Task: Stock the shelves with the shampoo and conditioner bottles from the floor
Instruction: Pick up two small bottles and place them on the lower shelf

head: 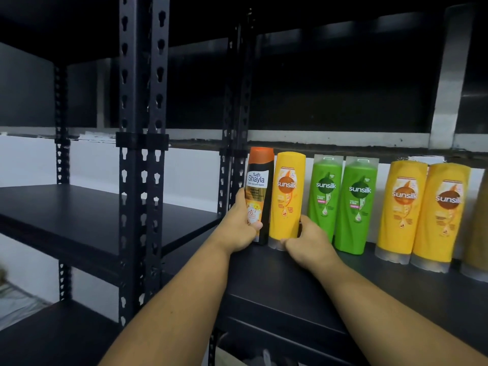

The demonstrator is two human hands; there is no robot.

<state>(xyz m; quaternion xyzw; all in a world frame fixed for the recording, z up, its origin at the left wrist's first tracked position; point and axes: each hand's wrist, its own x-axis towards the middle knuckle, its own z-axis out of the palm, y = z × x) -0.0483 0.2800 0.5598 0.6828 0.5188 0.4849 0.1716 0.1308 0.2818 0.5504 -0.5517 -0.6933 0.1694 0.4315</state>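
On the black shelf (303,291) stands a row of bottles. At its left end is a black Safi Shayla bottle (260,186) with an orange cap, and my left hand (241,228) grips its lower part. Beside it a yellow Sunsilk bottle (287,196) stands cap down, with my right hand (307,244) curled round its base. Further right are two green Sunsilk bottles (343,204) and two more yellow Sunsilk bottles (422,212). A brownish bottle (478,233) is cut off at the right edge.
Black slotted uprights (142,165) divide the rack. The neighbouring shelf (79,215) on the left holds nothing, with another bare shelf (52,336) below it. A white wall shows behind, and a bit of floor at the lower left.
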